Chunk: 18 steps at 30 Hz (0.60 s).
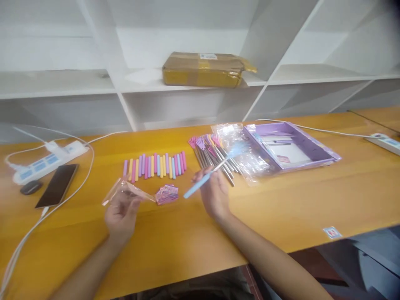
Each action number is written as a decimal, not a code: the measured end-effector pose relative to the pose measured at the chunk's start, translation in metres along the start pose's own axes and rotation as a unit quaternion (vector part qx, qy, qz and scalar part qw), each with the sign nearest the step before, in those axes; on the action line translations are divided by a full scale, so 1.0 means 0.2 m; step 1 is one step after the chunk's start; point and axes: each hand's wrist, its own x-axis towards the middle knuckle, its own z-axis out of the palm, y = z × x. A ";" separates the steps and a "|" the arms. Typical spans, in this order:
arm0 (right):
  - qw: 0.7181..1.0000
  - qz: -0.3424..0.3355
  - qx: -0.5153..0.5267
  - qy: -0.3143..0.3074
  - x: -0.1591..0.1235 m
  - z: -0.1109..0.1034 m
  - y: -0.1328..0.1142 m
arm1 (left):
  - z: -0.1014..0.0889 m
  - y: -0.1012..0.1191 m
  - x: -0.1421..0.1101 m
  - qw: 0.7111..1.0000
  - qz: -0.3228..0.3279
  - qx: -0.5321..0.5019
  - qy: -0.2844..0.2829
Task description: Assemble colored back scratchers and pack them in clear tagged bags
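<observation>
My left hand (122,214) pinches a small clear plastic bag (113,191), which sticks out on both sides of the fingers. In my right hand (216,193) is a back scratcher (198,187) with a blue handle, a thin metal rod and a blurred blue head pointing up and right. Behind that hand lies a pile of metal rods with hand-shaped heads (203,152), mostly pink and purple. A row of coloured handle sleeves (153,166) in pink, purple, yellow and blue lies beyond my left hand. Between my hands is a small heap of printed cards (167,194).
A purple open box (315,146) and crinkled clear plastic (253,160) lie at the right. On the left are a power strip (51,160), a phone (58,186) and white cables. A taped carton (203,71) rests on the shelf. A sticker (332,232) is near the table edge.
</observation>
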 end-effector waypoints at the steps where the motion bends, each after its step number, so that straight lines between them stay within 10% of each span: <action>1: 1.000 -0.019 -0.023 0.000 0.00 -0.02 -0.02 | -0.01 0.00 0.02 0.999 0.015 -0.006 0.034; 5: 0.972 -0.088 -0.203 -0.082 -0.03 -0.07 -0.06 | -0.01 0.01 0.10 0.994 -0.001 -0.069 0.084; 11: 0.836 -0.179 -0.438 -0.278 -0.06 -0.05 -0.04 | 0.01 0.00 0.14 0.980 -0.076 -0.146 0.115; 18: 0.788 -0.177 -0.519 -0.281 -0.09 -0.04 0.04 | 0.01 0.01 0.14 0.974 -0.123 -0.178 0.066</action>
